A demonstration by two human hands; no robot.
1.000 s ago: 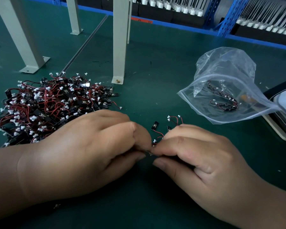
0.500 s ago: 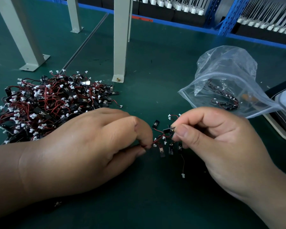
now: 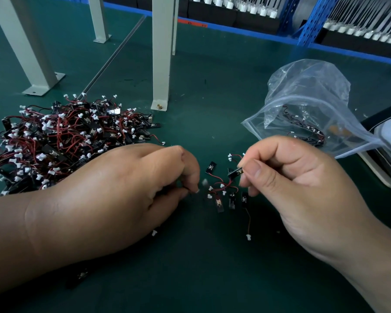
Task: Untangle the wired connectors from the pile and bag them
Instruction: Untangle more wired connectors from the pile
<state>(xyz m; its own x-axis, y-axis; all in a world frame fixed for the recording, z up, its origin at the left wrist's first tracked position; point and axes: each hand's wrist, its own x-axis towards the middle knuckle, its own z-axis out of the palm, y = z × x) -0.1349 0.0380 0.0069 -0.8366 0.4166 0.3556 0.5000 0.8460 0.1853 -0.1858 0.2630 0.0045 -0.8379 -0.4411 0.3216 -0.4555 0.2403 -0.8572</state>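
Note:
A big pile of wired connectors (image 3: 61, 141), red and black wires with white plugs and small black boards, lies on the green mat at the left. Between my hands hangs a small tangled cluster of connectors (image 3: 224, 190). My right hand (image 3: 287, 184) pinches one black board of that cluster, raised a little off the mat. My left hand (image 3: 122, 195) rests on the mat and pinches a thin wire end at its fingertips. A clear zip bag (image 3: 307, 114) lies open at the right with a few connectors inside.
Grey metal posts (image 3: 160, 55) stand bolted to the mat behind the pile. A flat black-and-white object (image 3: 388, 141) lies at the right edge under the bag. Blue racking with rows of white parts runs along the back. A loose white plug (image 3: 154, 233) lies by my left hand.
My right hand has lifted and moved right, drawing the small cluster out from my left hand. The cluster now spreads between both hands. My left hand has stayed put.

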